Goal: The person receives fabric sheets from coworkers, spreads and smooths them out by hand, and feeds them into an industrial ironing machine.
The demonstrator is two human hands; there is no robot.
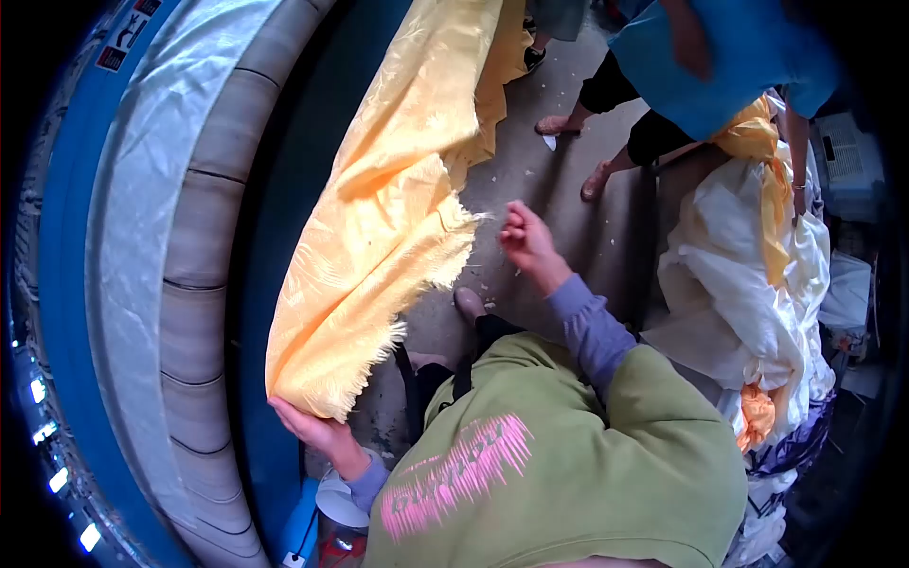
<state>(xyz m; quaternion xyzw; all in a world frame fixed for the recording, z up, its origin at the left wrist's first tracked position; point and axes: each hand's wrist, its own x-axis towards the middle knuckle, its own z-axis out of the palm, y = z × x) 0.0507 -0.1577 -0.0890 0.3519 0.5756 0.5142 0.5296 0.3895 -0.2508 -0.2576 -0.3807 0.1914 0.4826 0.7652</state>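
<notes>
A long piece of yellow fabric [379, 237] with a woven pattern lies over the dark edge of the machine and hangs toward me. Its near side has a ragged, frayed fringe. At the fabric's lower corner, my left hand [320, 434] holds the cloth, the fingertips partly hidden behind it. My right hand [530, 244] is raised just right of the frayed edge, apart from the cloth, with its fingers curled together. Fine loose threads stick out toward it; whether any is pinched in the fingers is too small to tell.
On the left runs a machine with a wide grey roller [194, 331] and a blue frame [71, 284]. A person in a blue shirt [720, 66] stands at upper right beside heaped white fabric [739, 265]. A blue bottle [301, 525] and a white container [339, 502] stand below my left hand.
</notes>
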